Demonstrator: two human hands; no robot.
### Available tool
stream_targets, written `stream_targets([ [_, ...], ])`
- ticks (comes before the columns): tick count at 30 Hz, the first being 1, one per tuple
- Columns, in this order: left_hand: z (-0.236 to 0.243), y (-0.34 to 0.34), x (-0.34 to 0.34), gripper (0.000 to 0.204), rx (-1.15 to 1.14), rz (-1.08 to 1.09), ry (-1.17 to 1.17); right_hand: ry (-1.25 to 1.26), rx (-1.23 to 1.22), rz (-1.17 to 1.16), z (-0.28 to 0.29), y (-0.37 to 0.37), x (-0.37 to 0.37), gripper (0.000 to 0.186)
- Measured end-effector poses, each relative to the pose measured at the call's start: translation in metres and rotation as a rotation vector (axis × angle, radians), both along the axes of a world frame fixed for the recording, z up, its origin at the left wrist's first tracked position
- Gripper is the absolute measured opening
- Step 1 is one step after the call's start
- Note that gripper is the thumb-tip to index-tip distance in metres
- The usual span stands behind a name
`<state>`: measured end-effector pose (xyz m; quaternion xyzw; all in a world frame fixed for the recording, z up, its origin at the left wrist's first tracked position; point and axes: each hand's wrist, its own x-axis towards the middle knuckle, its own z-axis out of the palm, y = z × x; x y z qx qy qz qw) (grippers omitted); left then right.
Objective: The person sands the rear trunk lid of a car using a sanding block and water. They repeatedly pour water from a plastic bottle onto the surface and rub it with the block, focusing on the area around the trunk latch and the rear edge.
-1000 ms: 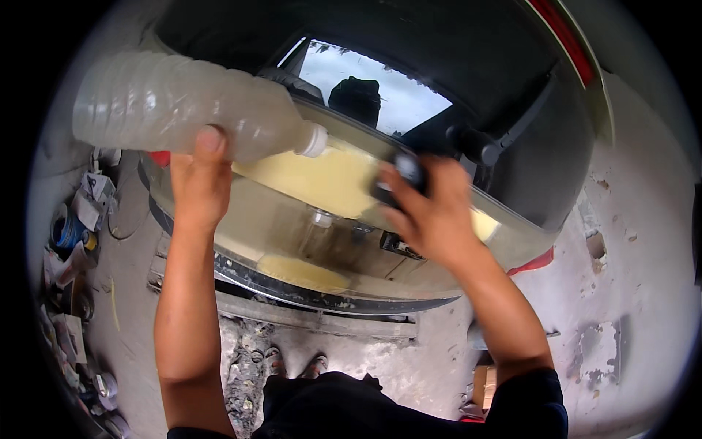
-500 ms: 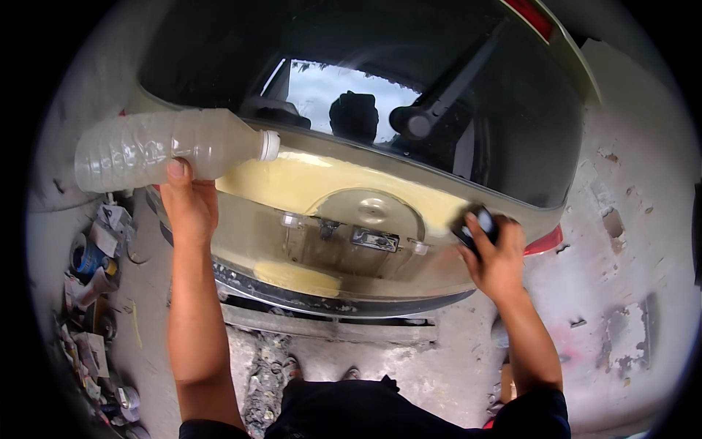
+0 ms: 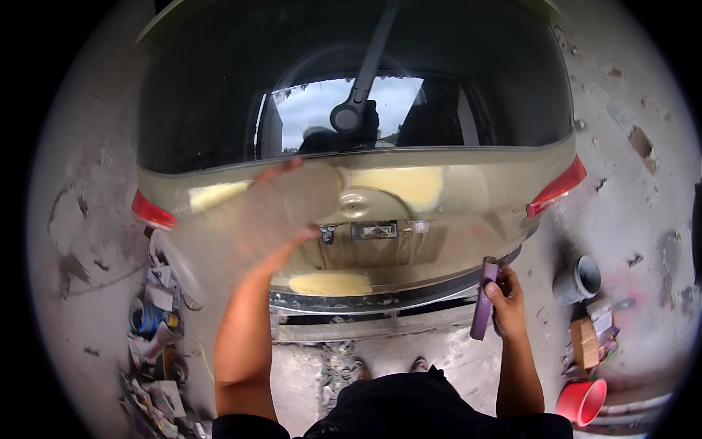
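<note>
A large, clear plastic bottle [image 3: 248,219] with ridged sides is in my left hand [image 3: 298,238], smeared by motion. My fingers wrap round it, and it tilts across the car tailgate [image 3: 453,241], its neck pointing up and right. Pale yellow filler patches [image 3: 398,184] spread over the gold-coloured panel, with another patch [image 3: 329,284] lower down. To the right of the car's bumper, my right hand [image 3: 507,300] grips a purple sanding block [image 3: 482,304] on end, off the panel. Its working face cannot be made out.
The dark rear window [image 3: 219,95] carries a wiper [image 3: 362,80]. Red tail lights [image 3: 557,186] sit at the corners. Clutter [image 3: 157,329] lies on the floor at left. A grey bucket [image 3: 578,282], a cardboard box [image 3: 583,342] and a red bucket [image 3: 583,402] are at right.
The view has swung right. My right hand has come off the panel and lowered with the sanding block, now turned on end. The bottle has moved in front of the tailgate and tilted.
</note>
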<state>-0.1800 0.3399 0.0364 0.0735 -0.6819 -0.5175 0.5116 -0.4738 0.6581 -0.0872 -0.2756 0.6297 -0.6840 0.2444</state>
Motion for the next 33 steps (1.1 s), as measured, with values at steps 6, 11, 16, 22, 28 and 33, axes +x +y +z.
stream_targets([
  [6,-0.059,0.019,0.010,0.042,0.141,-0.066,-0.353,-0.474,-0.151,0.499,0.004,-0.030,0.065,0.088],
  [11,-0.068,0.051,-0.004,0.053,-1.015,-0.036,-0.411,-0.760,-0.365,0.820,0.003,-0.049,0.098,0.107],
  [16,-0.063,0.082,-0.017,0.047,-1.318,-0.125,-0.495,-0.838,-0.413,0.904,-0.054,-0.029,0.081,0.107],
  [22,-0.065,0.103,-0.043,0.061,-1.397,-0.037,-0.573,-0.506,-0.499,0.781,-0.031,-0.013,0.077,0.111],
  [28,-0.042,0.030,-0.075,0.093,-1.439,0.385,-0.865,-0.312,-0.500,0.517,-0.047,0.024,0.055,0.118],
  [33,0.000,0.015,-0.151,0.089,-1.756,0.374,-0.906,-0.442,-0.395,0.203,-0.082,0.068,0.063,0.128],
])
